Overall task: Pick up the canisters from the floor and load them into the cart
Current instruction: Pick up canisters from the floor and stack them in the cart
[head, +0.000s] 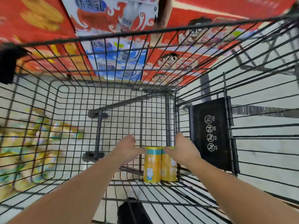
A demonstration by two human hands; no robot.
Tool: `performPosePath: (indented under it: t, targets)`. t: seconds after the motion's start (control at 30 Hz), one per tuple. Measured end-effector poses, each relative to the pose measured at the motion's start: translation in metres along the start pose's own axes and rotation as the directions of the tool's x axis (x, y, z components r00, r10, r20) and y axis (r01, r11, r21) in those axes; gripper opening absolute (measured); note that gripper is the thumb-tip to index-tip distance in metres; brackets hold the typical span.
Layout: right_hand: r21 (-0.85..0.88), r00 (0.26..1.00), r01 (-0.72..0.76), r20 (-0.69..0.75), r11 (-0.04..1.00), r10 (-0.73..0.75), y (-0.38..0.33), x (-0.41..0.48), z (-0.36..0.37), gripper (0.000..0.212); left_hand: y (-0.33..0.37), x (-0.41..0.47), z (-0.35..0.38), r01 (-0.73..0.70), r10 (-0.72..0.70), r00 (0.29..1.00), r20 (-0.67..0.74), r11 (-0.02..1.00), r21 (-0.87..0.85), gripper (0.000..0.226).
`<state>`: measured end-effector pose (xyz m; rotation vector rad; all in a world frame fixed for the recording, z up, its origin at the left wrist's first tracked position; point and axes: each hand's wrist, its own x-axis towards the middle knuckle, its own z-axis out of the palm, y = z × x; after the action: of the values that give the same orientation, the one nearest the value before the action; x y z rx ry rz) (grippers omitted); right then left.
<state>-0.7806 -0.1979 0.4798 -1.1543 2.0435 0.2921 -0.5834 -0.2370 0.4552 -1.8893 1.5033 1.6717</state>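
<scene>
Yellow left canister [152,164] and right canister [169,167] stand upright, touching, in the cart [145,31] corner, probably to save room. Left hand [127,147] thumb touches one top, fingers loosely curled; right hand [182,151] covers the other, fingers hidden.

I see left forearm [77,188] and right forearm [229,183] bare, wrist to lower frame edge. Left hand [127,145], right hand [182,147] bare too. Fingers slightly blurred on my feed; finer detail unreadable.

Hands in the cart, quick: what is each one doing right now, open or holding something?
Left hand: open, thumb at the left can top.
Right hand: thumb across the right can top; firm grip cannot be told.
</scene>
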Motion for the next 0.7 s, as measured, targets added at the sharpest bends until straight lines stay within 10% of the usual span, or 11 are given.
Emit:
performPosePath:
  t: [0.33,0.5,0.7]
  targets:
    - [0.170,0.816,0.535,-0.357,0.828,-0.454,-0.225,-0.128,-0.071,0.049,-0.010,-0.158,-0.209,-0.407,0.320,0.813,-0.486,0.910,-0.082,0.047]
    - [0.171,0.689,0.693,-0.441,0.700,-0.575,-0.365,-0.208,-0.049,0.037,-0.101,-0.229,-0.315,-0.525,0.342,0.686,-0.643,0.843,-0.112,0.042]
    - [0.235,0.701,0.701,-0.399,0.674,-0.590,-0.491,-0.280,0.041,0.040,-0.250,-0.277,-0.409,-0.497,0.255,0.660,-0.707,0.854,-0.156,0.047]
